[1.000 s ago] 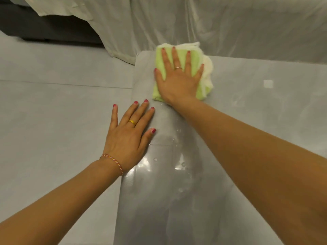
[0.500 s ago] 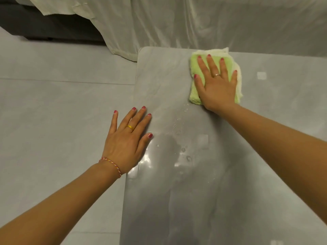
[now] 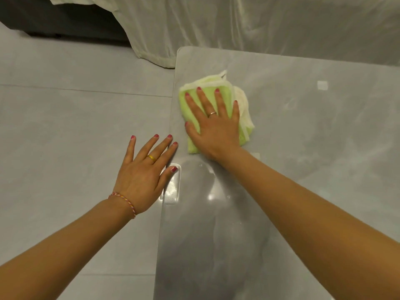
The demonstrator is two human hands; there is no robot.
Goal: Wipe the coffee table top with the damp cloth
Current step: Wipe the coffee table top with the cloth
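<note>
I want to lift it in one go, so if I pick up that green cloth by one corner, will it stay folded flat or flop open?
Probably flop open: the green cloth lies in loose folded layers, cream edges spilling out beside the right hand. Likely soft, light and clingy, since it lies flat on the glossy coffee table.

green-and-cream cloth (image 3: 218, 109), glossy grey table (image 3: 303, 126)

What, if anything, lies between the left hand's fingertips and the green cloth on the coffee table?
In the head view, only a bare strip of the coffee table top lies between the left hand and the green cloth, which the right hand presses flat.
</note>
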